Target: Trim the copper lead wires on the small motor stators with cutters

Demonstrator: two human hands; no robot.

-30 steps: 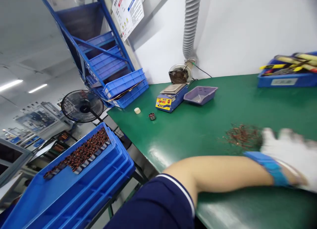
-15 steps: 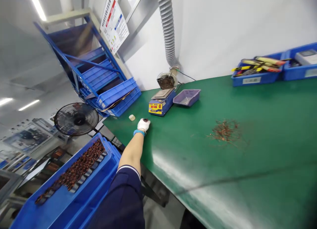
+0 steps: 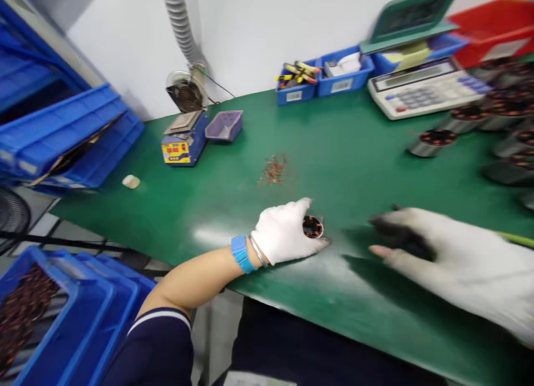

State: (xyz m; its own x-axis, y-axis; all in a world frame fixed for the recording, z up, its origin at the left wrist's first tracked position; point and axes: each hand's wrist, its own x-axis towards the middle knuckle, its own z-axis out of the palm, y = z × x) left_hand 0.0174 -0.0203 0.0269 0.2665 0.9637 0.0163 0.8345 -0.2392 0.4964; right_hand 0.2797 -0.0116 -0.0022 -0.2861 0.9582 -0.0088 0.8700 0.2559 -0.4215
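Observation:
My left hand [image 3: 286, 230], in a white glove, is closed around a small metal cylinder with copper windings [image 3: 312, 227], which looks like a motor stator. It rests near the front part of the green table [image 3: 334, 163]. To its right, my right hand [image 3: 446, 263], in a white glove with darkened fingers, hovers over the table. Its thumb and fingers look apart, somewhat blurred, and I see nothing between them. A heap of copper wire scraps [image 3: 273, 169] lies beyond my left hand. More wound cylinders [image 3: 431, 142] stand at the right.
A blue device with a yellow panel [image 3: 183, 141] and a purple tray [image 3: 224, 125] are at the back left. Along the wall are a blue bin of tools [image 3: 296, 91], a calculator [image 3: 425, 88] and a red bin [image 3: 492, 30]. Blue crates [image 3: 83, 308] stand at the left.
My view has swung to the right. My left hand has come back from beside the blue device to the table in front of me, holding the cylinder. My right hand has come into view.

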